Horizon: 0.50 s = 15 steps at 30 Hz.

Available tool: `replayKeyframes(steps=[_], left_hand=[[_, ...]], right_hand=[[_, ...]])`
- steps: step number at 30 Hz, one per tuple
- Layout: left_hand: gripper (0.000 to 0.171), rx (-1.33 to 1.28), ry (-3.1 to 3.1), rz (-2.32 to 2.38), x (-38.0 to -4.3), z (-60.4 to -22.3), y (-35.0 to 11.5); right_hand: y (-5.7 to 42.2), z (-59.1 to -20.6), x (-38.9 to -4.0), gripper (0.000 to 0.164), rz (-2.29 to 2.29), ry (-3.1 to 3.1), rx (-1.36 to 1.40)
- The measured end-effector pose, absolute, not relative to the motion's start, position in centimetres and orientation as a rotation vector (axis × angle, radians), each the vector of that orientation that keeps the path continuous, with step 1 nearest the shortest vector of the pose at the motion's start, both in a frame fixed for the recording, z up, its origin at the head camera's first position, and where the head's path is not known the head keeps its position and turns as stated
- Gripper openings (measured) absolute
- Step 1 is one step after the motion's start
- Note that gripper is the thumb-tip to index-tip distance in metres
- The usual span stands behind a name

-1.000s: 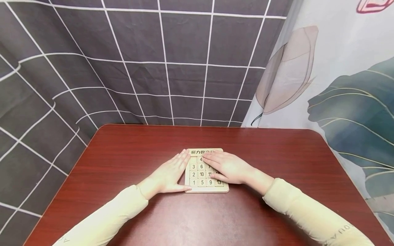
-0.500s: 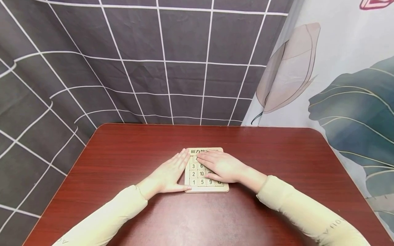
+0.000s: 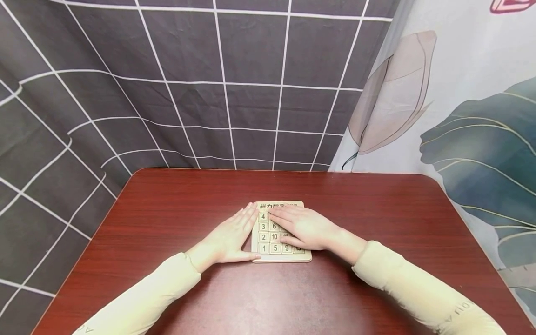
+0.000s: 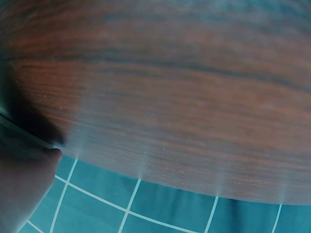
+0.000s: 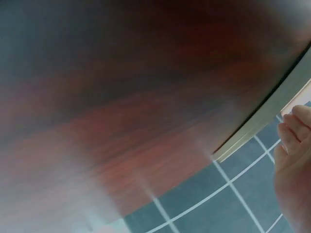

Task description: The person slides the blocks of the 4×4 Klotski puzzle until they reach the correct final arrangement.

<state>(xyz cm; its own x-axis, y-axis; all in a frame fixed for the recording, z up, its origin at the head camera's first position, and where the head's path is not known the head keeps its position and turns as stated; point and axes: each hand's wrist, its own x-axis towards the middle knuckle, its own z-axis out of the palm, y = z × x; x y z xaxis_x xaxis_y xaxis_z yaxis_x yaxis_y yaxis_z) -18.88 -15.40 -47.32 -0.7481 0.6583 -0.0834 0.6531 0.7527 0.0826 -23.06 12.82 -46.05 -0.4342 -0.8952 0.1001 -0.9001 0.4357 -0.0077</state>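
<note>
A cream number sliding puzzle lies flat on the table, with dark characters along its top. Tile 4 sits in the top left corner of the grid, above tiles 3, 2 and 1. My left hand rests along the puzzle's left side, fingers straight and thumb on the lower left corner. Across the upper right lies my right hand, its fingers extended over the tiles and hiding several of them. In the right wrist view, that hand appears beside the puzzle's edge.
The red-brown wooden table has rounded far corners. Behind it and to the left hangs a dark curtain with white grid lines. A pale curtain with leaf prints hangs at the right.
Tile 4 has slid left from the second column into the gap at the top left corner. The right hand shifted left with it, then slightly back; the left hand stayed put.
</note>
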Motion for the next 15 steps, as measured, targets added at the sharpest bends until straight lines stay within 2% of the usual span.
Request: replayKeyframes(steps=[8,15], left_hand=[[0.115,1.074,2.844,0.073,-18.9,-47.3,-15.3],[0.115,1.080,2.851,0.095,-18.8,-47.3,-15.3]], right_hand=[[16.0,-46.2,-22.4,0.064,0.111,-2.572,1.587],[16.4,-47.0,-22.7,0.062,0.106,-2.558,1.586]])
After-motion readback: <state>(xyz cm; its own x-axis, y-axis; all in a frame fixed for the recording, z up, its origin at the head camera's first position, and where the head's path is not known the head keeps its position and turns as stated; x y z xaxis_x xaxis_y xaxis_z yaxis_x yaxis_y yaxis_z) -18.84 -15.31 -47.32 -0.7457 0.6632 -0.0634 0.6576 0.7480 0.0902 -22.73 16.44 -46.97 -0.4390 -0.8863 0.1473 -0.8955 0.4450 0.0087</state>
